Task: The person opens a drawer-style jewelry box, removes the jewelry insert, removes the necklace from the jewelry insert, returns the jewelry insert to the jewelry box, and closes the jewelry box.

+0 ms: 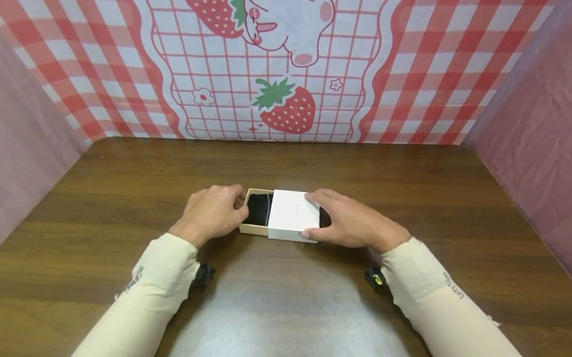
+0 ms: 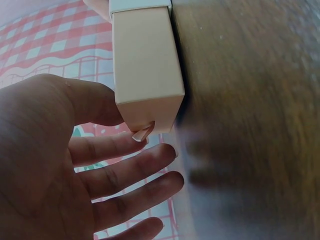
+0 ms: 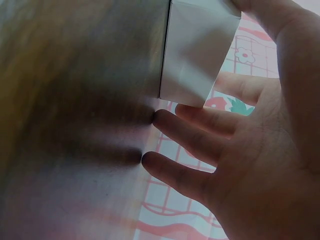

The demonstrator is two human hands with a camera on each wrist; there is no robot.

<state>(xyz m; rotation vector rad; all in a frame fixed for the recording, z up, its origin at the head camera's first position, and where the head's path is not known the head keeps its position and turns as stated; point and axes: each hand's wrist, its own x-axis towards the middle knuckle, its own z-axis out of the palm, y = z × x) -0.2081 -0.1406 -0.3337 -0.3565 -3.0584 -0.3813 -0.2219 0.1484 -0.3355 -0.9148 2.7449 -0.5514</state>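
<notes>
A small white box sleeve (image 1: 295,215) lies on the table around a beige tray (image 1: 254,230), which sticks out on the left. Inside the tray's exposed part is a black item (image 1: 259,208) with a thin pale line across it. My left hand (image 1: 213,210) pinches the tray's end, with the thumb at its upper edge and the index finger beside a small ribbon tab (image 2: 143,133). The other left fingers (image 2: 130,172) are spread apart. From the right, my right hand (image 1: 352,220) grips the sleeve between thumb and fingers. Lower right fingertips (image 3: 159,118) rest at the tabletop.
The brown wooden table (image 1: 271,316) reaches back to a red-and-white checked cloth (image 1: 433,72) printed with strawberries. Pinkish fabric walls (image 1: 562,138) stand at both sides. Each wrist carries a small black camera (image 1: 375,278) under a pale sleeve cuff.
</notes>
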